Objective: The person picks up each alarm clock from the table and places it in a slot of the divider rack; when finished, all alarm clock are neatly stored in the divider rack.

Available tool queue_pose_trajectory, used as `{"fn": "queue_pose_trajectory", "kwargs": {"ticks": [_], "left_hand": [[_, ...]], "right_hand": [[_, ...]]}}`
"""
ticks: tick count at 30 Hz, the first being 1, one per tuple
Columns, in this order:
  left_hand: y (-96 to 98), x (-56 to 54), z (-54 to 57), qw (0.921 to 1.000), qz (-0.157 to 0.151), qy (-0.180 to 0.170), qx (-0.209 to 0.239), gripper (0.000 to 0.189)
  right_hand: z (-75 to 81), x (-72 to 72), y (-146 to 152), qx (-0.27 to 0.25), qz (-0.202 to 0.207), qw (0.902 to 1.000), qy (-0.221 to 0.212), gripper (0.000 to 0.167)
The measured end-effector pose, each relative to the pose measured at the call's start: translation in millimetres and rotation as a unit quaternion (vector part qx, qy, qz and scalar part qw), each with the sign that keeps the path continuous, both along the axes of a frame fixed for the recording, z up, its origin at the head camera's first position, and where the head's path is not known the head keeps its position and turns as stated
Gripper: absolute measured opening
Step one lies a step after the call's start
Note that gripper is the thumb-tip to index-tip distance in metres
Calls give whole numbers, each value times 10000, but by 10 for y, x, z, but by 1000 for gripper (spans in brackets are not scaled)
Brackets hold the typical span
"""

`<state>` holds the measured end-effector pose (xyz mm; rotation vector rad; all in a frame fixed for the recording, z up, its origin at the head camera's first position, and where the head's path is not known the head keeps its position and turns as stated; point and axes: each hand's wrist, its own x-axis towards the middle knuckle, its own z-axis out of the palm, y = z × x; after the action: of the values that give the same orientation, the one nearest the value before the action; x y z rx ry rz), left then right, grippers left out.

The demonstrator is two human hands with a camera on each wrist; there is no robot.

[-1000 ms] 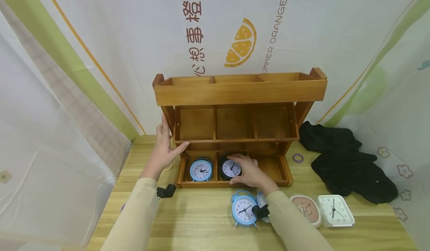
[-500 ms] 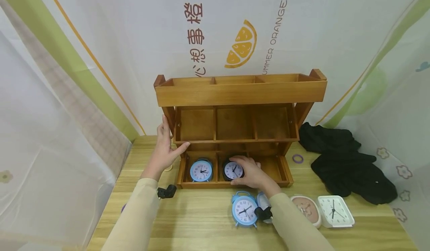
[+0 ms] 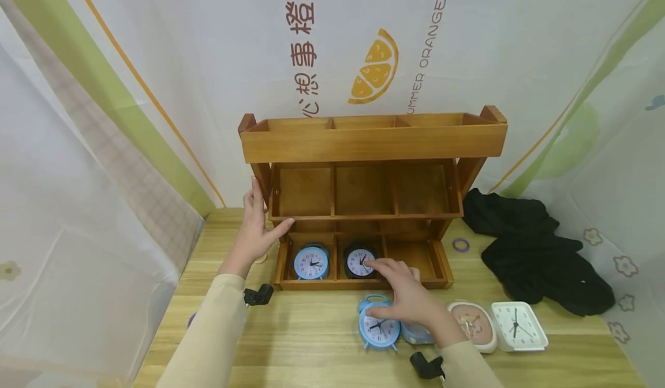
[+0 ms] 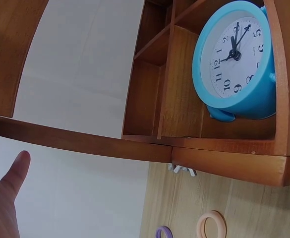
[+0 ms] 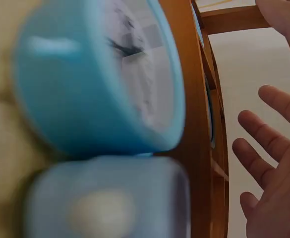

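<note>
A three-tiered wooden organizer stands on the table. Its bottom tier holds a round blue alarm clock in the left compartment and a round black alarm clock in the middle one. My left hand rests at the organizer's left side, fingers extended and thumb spread toward the middle tier. My right hand hovers in front of the bottom tier with fingers spread and nothing held; its index fingertip overlaps the black clock's face. Below its thumb stands another blue alarm clock, large in the right wrist view.
Beside that clock lies a pale blue one, partly covered by my right hand. Farther right are a pink clock and a white square clock. Black cloth and a purple ring lie right of the organizer.
The black clock shifted slightly right within its compartment, then my right hand let go of it and drew back toward the right and front. My left hand has stayed put.
</note>
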<state>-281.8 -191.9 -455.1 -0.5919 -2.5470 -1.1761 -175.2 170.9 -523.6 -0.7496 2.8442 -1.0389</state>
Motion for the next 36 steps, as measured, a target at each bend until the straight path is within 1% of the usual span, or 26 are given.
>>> {"fn": "queue_pose_trajectory", "kwargs": {"ticks": [4,7,10,13,18,22,25,27,32,34,36], "left_hand": [[-11,9,9,10000,-6,-30,64,125],[-27,19,22,10000,37,-72,56,126],[-36,21,32,9999,76,-90,-8,125],[-39,15,39,9999,113,-118,-41,124],[-35,14,18,9999,86,-84,-70,125],[-25,15,-10,9999,21,-75,-76,125],[-17,18,-8,9999,-2,-106,-42,124],[-15,23,3,9999,-3,-119,-19,124],[-9,32,21,9999,15,-123,-8,124],[-5,38,23,9999,11,-139,-7,124],[-4,39,17,9999,-5,-155,-15,124]], "right_hand": [[-88,235,10,258,-135,9996,44,96],[-165,376,-15,524,-184,9985,21,98],[-217,476,-41,766,-216,9968,108,96],[-241,531,-60,935,-257,9950,253,90],[-272,569,-72,1019,-311,9939,294,82],[-270,597,-67,1026,-266,9942,195,80],[-244,614,-65,975,-227,9949,136,79],[-219,612,-62,856,-196,9961,70,78],[-102,570,-26,228,12,9997,-71,76],[-47,543,4,24,76,10000,14,77],[3,504,45,-65,76,9998,190,77]]}}
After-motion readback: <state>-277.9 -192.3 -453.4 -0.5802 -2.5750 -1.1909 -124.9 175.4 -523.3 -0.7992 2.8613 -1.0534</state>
